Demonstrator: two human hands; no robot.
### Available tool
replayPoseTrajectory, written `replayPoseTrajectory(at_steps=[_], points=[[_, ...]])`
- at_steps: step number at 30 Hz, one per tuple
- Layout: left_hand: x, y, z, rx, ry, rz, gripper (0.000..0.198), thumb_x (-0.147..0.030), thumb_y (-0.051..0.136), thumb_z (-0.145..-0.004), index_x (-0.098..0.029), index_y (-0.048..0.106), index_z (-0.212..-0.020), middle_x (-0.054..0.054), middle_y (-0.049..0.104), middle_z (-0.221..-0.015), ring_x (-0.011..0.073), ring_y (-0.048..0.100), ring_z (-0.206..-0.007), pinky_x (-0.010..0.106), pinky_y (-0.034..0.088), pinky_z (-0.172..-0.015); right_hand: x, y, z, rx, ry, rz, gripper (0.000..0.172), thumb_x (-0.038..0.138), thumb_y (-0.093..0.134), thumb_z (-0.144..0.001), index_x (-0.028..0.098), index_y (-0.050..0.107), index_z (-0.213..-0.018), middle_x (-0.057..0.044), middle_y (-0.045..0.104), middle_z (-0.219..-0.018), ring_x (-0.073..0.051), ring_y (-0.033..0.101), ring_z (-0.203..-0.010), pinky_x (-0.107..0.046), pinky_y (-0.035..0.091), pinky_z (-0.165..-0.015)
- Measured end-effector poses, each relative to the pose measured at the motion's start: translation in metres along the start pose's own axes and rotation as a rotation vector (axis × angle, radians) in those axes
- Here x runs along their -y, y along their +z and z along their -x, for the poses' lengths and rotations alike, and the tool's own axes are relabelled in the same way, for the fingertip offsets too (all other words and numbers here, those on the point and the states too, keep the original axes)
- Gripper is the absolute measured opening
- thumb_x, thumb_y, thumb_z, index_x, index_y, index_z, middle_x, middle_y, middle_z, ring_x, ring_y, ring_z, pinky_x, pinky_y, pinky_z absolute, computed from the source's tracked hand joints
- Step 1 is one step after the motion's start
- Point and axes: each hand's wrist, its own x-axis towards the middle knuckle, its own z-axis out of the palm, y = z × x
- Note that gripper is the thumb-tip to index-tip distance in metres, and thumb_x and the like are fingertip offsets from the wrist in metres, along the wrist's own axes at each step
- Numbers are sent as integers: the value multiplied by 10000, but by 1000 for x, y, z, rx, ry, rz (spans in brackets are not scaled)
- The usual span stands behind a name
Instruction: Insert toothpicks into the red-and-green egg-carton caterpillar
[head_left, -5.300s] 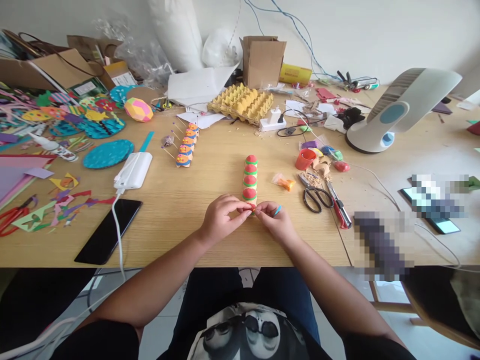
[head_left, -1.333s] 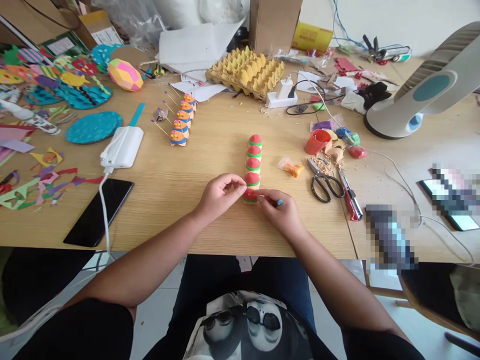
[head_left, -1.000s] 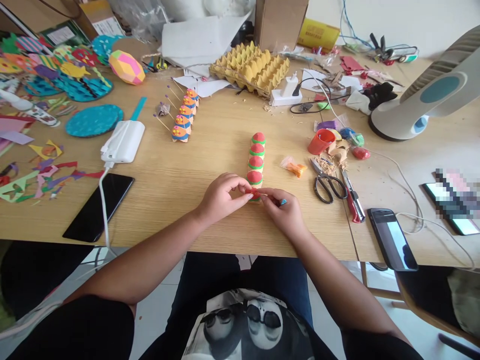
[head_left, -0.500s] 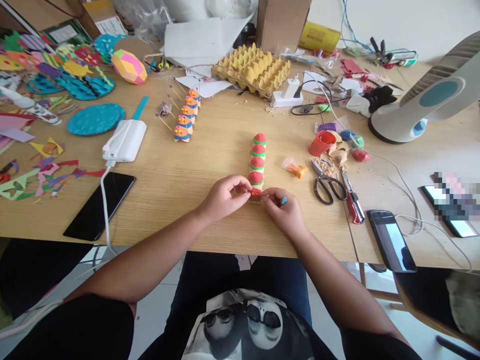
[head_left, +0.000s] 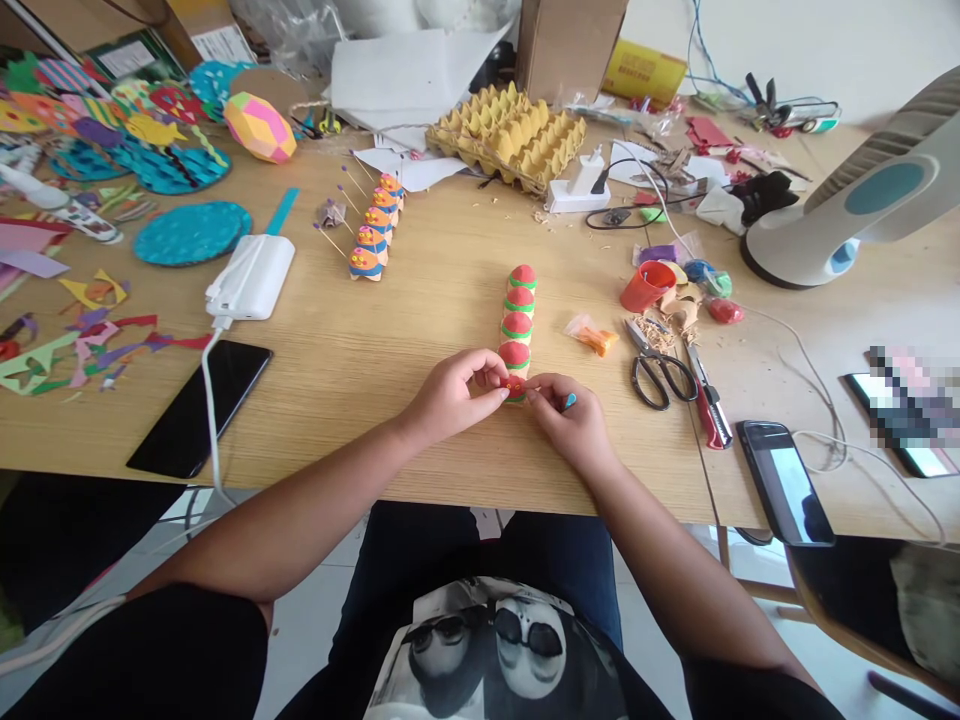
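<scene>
Pinching at the near end of a red-and-green caterpillar [head_left: 517,322], both hands meet just above the front edge of the wooden table [head_left: 360,360]. The caterpillar is a straight row of red domes with green rims, lying in the middle of the table and running away from the person. The left hand [head_left: 450,395] has its fingers curled, with thumb and forefinger closed on the left side of the nearest dome. The right hand [head_left: 574,425] presses its thumb and forefinger together against that dome's right side; whether anything small sits between those tips is too fine to tell. A small blue piece [head_left: 570,402] shows among the right hand's other fingers. Just right of the caterpillar lies a small orange packet [head_left: 592,336], and beyond it black-handled scissors [head_left: 652,372] and a red utility knife [head_left: 709,402] lie side by side, with a red cup [head_left: 642,288] tipped on its side behind them. A phone [head_left: 784,482] with a lit screen rests near the table's right front edge. To the left, an orange-and-blue caterpillar [head_left: 375,238] with sticks poking from it lies well apart from the hands, near a white power bank [head_left: 252,278] whose cable runs past a black phone [head_left: 199,406]. A yellow egg tray [head_left: 510,135] sits at the back, and a white fan [head_left: 847,200] stands at the right.
</scene>
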Motion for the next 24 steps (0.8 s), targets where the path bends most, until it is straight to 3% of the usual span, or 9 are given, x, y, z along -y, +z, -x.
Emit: replayPoseTrajectory(at_steps=[12, 17, 20, 24], points=[[-3, 3, -1, -22, -13, 17, 94, -213, 698, -847, -197, 621, -900, 3, 667, -871, 132, 626, -796, 261, 514, -750, 2, 0, 0, -5, 12, 5, 158, 324, 638, -887, 192, 718, -924, 21, 512, -655, -137, 432, -610, -288, 376, -601], [-8, -2, -2, -93, 0, -3, 50, -240, 658, -903, -196, 638, -889, -2, 656, -822, 121, 585, -736, 260, 495, -723, 0, -6, 0, -1, 50, -204, 298, 450, 483, -1001, 215, 635, -900, 3, 516, -712, -145, 443, -615, -282, 360, -570], [-13, -5, -1, -99, 144, -46, 75, -282, 675, -925, -209, 677, -945, 14, 673, -858, 136, 591, -770, 282, 504, -758, 2, -9, 4, 93, -46, -203, 333, 445, 403, -1045, 225, 562, -851, -10, 518, -751, -159, 463, -653, -295, 387, -609], [-20, -4, 4, 40, 436, -113, 209, -390, 773, -877, -265, 731, -1039, 31, 708, -928, 176, 642, -878, 331, 533, -848, 6, -7, 11, 243, -357, 173, 191, 311, 482, -1004, 232, 509, -832, -35, 547, -796, -200, 508, -746, -340, 412, -705]])
